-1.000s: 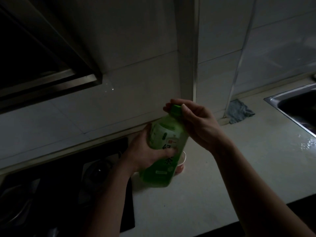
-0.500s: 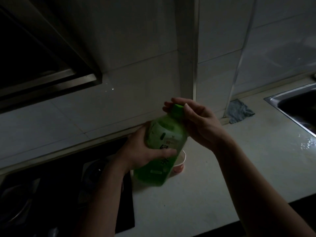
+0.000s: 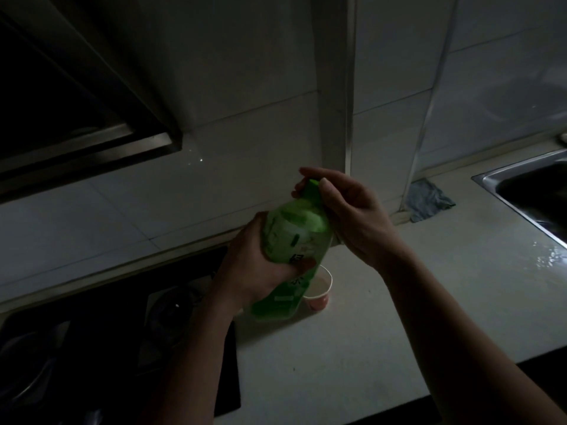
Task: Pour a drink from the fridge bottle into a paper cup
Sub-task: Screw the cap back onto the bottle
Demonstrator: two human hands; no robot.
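A green plastic bottle with a pale label is held above the counter, leaning to the right at the top. My left hand grips its body from the left. My right hand has thumb and fingers curled round the green cap. A red paper cup stands on the white counter just behind and right of the bottle's base, which hides part of it. The cup's inside looks pale.
A dark gas hob fills the counter's left part, under a range hood. A steel sink is set in at the right, with wet counter beside it. A grey cloth lies by the tiled wall.
The bottle has shifted slightly left and upward in both hands, and my right hand's fingers have turned around the cap. The cup has not moved.
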